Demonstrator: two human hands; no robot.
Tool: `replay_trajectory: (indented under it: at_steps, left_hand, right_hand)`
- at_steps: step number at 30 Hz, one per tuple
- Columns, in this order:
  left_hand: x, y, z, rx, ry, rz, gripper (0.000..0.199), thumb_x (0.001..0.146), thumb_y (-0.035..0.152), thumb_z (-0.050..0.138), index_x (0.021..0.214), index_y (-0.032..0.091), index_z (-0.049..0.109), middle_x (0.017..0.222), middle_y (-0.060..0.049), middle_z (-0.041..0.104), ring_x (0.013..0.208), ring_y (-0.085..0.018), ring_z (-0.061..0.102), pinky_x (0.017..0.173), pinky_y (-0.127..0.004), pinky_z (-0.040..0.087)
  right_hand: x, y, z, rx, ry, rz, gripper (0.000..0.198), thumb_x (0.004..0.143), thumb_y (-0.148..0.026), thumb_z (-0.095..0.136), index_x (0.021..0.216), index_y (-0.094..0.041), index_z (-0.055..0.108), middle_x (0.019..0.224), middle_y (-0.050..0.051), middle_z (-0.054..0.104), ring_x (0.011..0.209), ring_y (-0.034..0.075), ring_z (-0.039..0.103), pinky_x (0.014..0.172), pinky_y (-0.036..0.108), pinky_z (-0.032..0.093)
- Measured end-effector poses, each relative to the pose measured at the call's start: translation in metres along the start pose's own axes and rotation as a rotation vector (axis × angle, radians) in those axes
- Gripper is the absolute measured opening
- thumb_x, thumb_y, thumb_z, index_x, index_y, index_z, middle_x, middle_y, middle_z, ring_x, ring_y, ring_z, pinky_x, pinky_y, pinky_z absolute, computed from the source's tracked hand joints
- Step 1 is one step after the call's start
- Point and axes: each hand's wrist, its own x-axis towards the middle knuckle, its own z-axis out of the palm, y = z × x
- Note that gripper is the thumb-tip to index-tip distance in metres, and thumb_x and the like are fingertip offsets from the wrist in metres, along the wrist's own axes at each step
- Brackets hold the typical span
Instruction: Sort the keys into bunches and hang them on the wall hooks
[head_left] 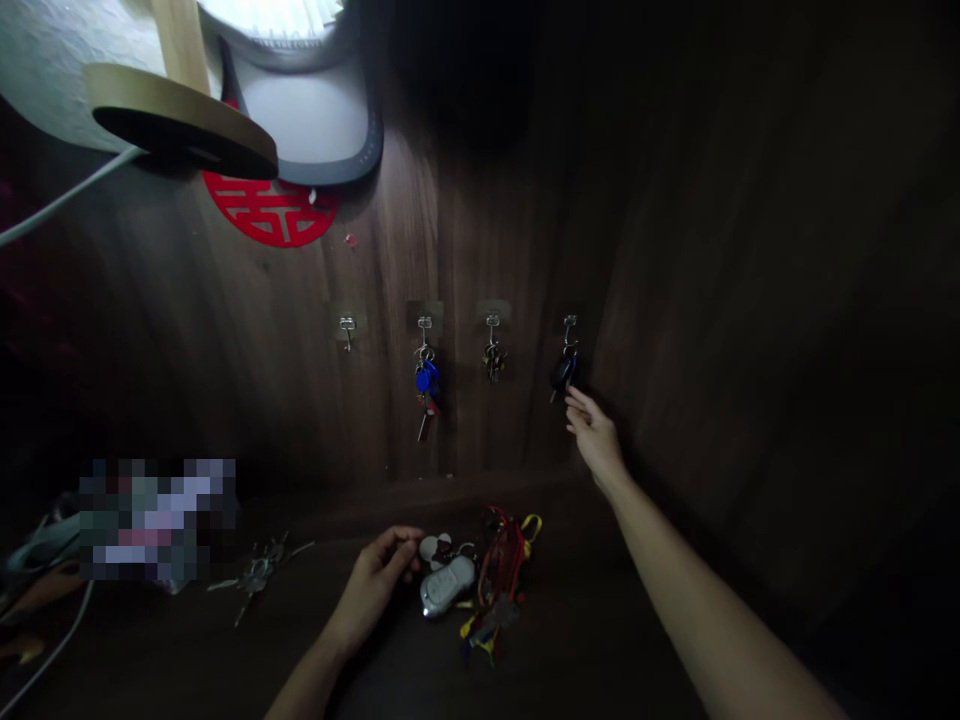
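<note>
My right hand (595,432) reaches up to a key bunch with a dark fob (562,373), which hangs on the rightmost wall hook (570,325). Its fingers are stretched out, and the fingertips meet the lower end of the bunch. Lower down, my left hand (379,572) rests with curled fingers at a round whitish tag (432,547). Thumb and index finger seem to pinch the tag's edge. Joined to that bunch is a silver-grey remote fob (448,585), lying on the dark surface. Red and yellow cords (506,560) lie right beside it.
Keys with blue tags (427,378) and a small key bunch (493,362) hang on the middle hooks. The leftmost hook (347,328) is bare. More keys (259,572) lie at left. A lamp base (180,125), cap (315,115) and red paper ornament (277,215) are above.
</note>
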Motion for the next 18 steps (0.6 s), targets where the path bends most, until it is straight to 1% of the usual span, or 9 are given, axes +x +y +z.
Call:
replay_trajectory:
  at_steps: [4,9,12,14,16,18]
  left_hand:
    - [-0.001,-0.003,-0.002,-0.012,0.007,0.013,0.038,0.072,0.048,0.062,0.092,0.016,0.064,0.062,0.004,0.055,0.06,-0.011,0.048,0.06,-0.023,0.039]
    - [-0.001,-0.007,-0.002,-0.028,0.027,0.02,0.035,0.072,0.046,0.063,0.091,0.016,0.064,0.066,0.003,0.057,0.063,-0.012,0.051,0.061,-0.023,0.041]
    - [-0.003,-0.009,-0.002,0.001,0.016,0.051,0.034,0.074,0.046,0.061,0.092,0.017,0.064,0.072,0.001,0.061,0.067,-0.013,0.054,0.062,-0.023,0.043]
    - [-0.005,-0.01,-0.002,0.065,-0.001,0.089,0.032,0.077,0.045,0.058,0.092,0.017,0.063,0.078,0.0,0.063,0.071,-0.014,0.056,0.065,-0.024,0.045]
    - [-0.007,-0.009,-0.002,0.176,-0.031,0.146,0.028,0.08,0.042,0.056,0.094,0.018,0.063,0.086,-0.002,0.066,0.079,-0.017,0.059,0.073,-0.027,0.046]
    - [-0.01,-0.008,-0.001,0.326,-0.088,0.226,0.027,0.079,0.039,0.059,0.099,0.021,0.063,0.098,-0.004,0.067,0.092,-0.02,0.059,0.084,-0.031,0.045]
  right_hand:
    - [-0.041,0.005,0.013,0.051,-0.08,0.075,0.05,0.074,-0.044,0.053,0.117,-0.019,0.057,0.109,0.014,0.065,0.094,0.023,0.061,0.068,0.037,0.053]
    - [-0.094,0.002,0.037,0.097,-0.207,0.075,0.044,0.075,-0.044,0.055,0.109,-0.018,0.06,0.103,0.014,0.067,0.093,0.024,0.062,0.071,0.038,0.052]
    - [-0.121,-0.001,0.049,0.099,-0.258,0.031,0.035,0.079,-0.039,0.053,0.107,-0.019,0.06,0.1,0.011,0.068,0.093,0.022,0.063,0.073,0.036,0.051]
    - [-0.137,-0.002,0.053,0.083,-0.292,-0.015,0.029,0.082,-0.034,0.05,0.105,-0.02,0.061,0.1,0.01,0.068,0.094,0.021,0.062,0.076,0.034,0.051]
    - [-0.149,-0.003,0.056,0.029,-0.314,-0.076,0.025,0.085,-0.03,0.045,0.103,-0.021,0.061,0.098,0.008,0.067,0.093,0.02,0.062,0.077,0.032,0.05]
    - [-0.158,-0.005,0.057,-0.043,-0.343,-0.157,0.024,0.087,-0.024,0.042,0.101,-0.022,0.061,0.094,0.006,0.067,0.09,0.019,0.062,0.078,0.032,0.049]
